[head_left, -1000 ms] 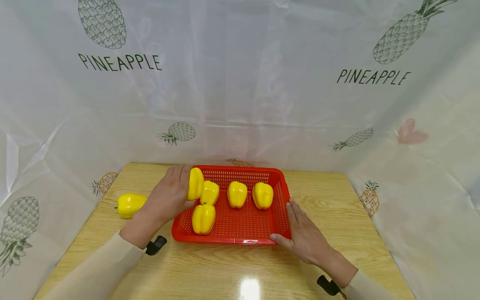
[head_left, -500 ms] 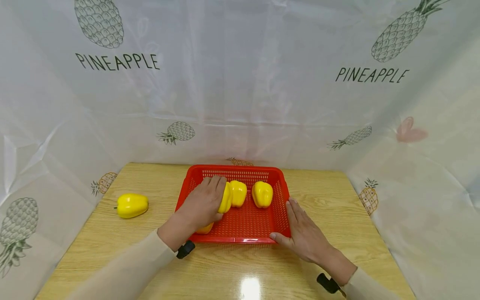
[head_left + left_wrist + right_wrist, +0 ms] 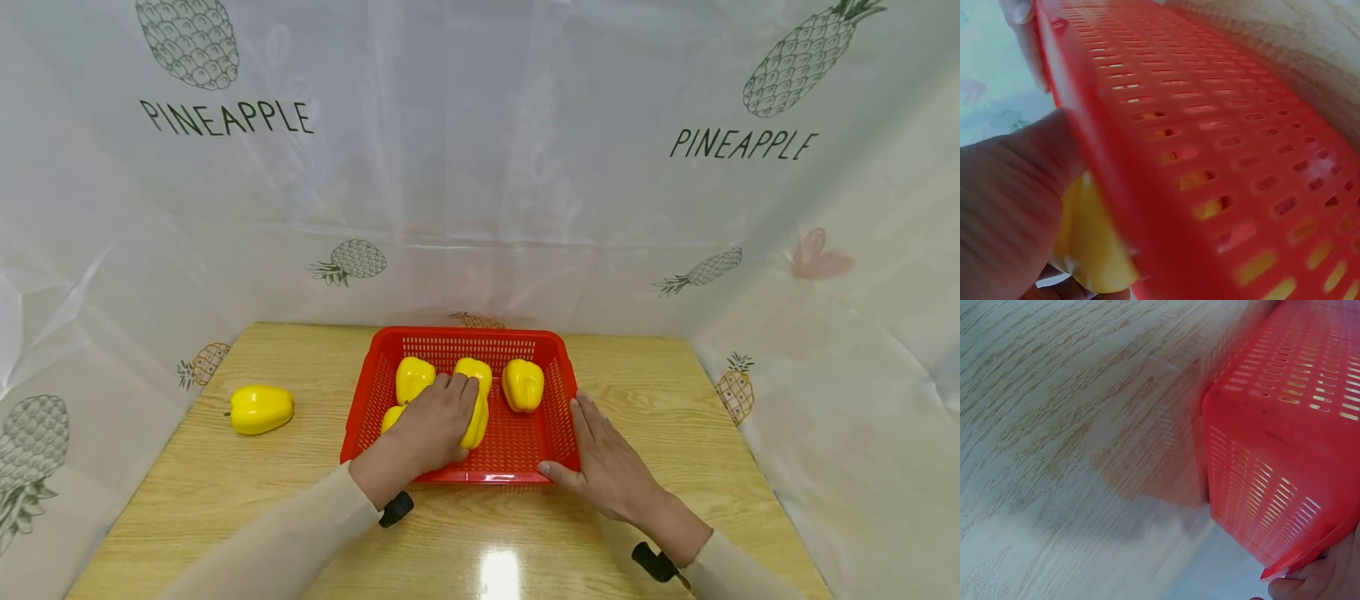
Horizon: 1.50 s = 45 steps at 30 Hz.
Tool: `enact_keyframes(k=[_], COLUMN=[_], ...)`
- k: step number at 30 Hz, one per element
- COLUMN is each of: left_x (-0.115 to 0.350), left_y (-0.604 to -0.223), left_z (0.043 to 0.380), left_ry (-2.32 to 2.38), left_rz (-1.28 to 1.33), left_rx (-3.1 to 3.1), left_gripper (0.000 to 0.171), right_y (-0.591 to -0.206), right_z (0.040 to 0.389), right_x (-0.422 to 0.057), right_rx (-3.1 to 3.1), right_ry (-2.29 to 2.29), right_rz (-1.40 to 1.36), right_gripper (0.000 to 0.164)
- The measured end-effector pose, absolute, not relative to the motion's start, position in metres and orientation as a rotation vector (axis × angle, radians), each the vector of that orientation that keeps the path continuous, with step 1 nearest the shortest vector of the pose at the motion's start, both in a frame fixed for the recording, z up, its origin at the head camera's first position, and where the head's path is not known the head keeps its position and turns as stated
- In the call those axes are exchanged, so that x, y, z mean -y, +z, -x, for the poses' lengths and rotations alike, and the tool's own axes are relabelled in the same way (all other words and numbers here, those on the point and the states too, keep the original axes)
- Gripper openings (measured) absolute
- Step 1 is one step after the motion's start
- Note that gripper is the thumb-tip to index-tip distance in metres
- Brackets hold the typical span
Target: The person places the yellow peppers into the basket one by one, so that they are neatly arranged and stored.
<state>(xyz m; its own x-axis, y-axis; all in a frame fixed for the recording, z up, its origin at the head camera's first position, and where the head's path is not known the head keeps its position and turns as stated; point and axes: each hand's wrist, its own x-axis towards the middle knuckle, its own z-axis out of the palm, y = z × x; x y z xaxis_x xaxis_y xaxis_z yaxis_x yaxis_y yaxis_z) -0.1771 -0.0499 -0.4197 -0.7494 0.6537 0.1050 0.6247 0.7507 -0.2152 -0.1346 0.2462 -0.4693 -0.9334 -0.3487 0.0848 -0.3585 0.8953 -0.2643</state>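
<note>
My left hand reaches over the front rim of the red plastic basket and holds a yellow bell pepper low inside it, near the front middle. In the left wrist view that same pepper shows between thumb and fingers, beside the basket's rim. Behind it stands another pepper, partly covered by my fingers. One more pepper sits at the back right and one at the back left. A front-left pepper is mostly hidden. My right hand rests on the basket's right side, fingers straight, thumb at the front corner.
A single yellow bell pepper lies on the wooden table, left of the basket. A pale curtain printed with pineapples hangs behind the table and along both sides.
My left hand has carried its pepper from the basket's left rim rightward, then down and toward the front middle inside. My right hand has stayed at the basket's right side.
</note>
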Motion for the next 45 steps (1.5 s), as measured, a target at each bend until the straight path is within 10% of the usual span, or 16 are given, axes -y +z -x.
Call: enact_keyframes(k=[45], left_x=[0.044], left_y=[-0.448], left_z=[0.191], left_ry=[0.3], left_rz=[1.091], left_rx=[2.891], left_gripper=[0.08], right_y=[-0.472], right_z=[0.137], right_x=[-0.244], right_rx=[3.028], right_ry=[0.439], right_rz=[-0.528], right_gripper=[0.113])
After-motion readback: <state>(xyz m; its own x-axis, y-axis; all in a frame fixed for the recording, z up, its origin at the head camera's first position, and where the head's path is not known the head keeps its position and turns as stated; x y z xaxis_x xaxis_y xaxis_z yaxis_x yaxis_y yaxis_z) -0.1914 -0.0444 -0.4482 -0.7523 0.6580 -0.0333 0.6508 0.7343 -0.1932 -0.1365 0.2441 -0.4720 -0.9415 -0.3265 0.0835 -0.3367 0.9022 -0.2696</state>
